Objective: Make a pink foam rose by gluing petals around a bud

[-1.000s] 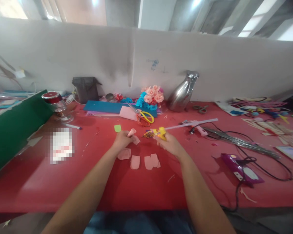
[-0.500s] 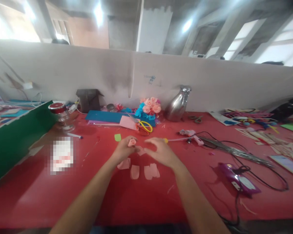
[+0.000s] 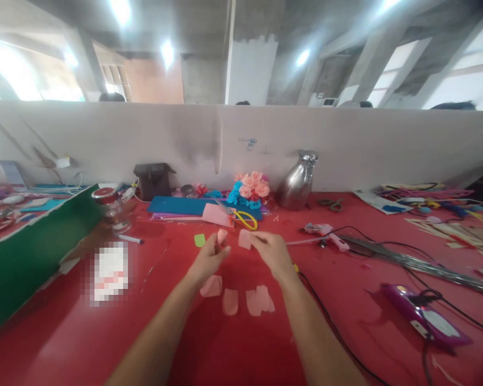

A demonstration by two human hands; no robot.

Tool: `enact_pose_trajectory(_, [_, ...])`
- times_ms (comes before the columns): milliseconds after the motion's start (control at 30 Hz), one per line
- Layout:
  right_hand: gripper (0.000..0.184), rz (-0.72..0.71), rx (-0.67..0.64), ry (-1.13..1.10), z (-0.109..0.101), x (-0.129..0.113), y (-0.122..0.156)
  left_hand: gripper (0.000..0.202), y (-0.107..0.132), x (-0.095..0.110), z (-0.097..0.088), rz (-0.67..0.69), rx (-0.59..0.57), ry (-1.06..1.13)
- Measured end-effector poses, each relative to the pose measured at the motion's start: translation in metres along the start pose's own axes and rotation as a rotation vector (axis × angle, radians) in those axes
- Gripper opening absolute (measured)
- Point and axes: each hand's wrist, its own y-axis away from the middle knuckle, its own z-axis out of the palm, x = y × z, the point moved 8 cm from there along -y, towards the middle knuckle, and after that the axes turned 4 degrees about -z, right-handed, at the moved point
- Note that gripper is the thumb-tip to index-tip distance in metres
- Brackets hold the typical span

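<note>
My left hand [image 3: 207, 258] pinches a small rolled pink paper bud [image 3: 221, 235] between fingertips above the red table [image 3: 104, 343]. My right hand [image 3: 270, 250] holds a flat pink paper petal [image 3: 244, 239] just to the right of the bud, a small gap between them. Several more pink petals [image 3: 237, 300] lie on the table right below my hands. A yellow glue gun tip [image 3: 295, 266] peeks out behind my right wrist, its black cord running toward me.
Yellow-handled scissors [image 3: 243, 219], blue foam sheets [image 3: 177, 205] and a paper flower bunch [image 3: 249, 188] lie at the back. A steel jug [image 3: 298, 179], a pink glue gun [image 3: 326, 233], wires [image 3: 410, 262] and a purple device [image 3: 422, 319] are at right. A green board [image 3: 32, 252] and a jar [image 3: 110, 206] stand left.
My right hand put down the yellow glue gun and took up a pink petal, bringing it beside the bud. The camera tilted upward.
</note>
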Motion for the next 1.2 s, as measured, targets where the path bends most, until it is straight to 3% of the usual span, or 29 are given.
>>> enact_pose_trajectory(167, [0.037, 0.181, 0.148, -0.413, -0.001, 0.036, 0.002, 0.023, -0.003, -0.007, 0.0, 0.002, 0.016, 0.004])
enact_pose_trajectory(367, [0.03, 0.224, 0.198, -0.602, 0.001, 0.04, 0.004, 0.025, -0.001, -0.009, 0.008, 0.036, -0.026, 0.01])
enact_pose_trajectory(800, [0.034, 0.186, 0.186, -0.563, 0.005, 0.038, 0.007, 0.035, 0.003, -0.006, 0.019, 0.046, -0.064, 0.095])
enact_pose_trajectory(1033, [0.03, 0.192, 0.176, -0.561, 0.006, 0.035, 0.007, 0.028, -0.001, -0.02, 0.014, -0.05, -0.031, 0.138])
enact_pose_trajectory(1200, [0.031, 0.218, 0.191, -0.573, 0.006, 0.038, 0.007, 0.03, -0.003, -0.018, 0.008, -0.043, 0.014, 0.16])
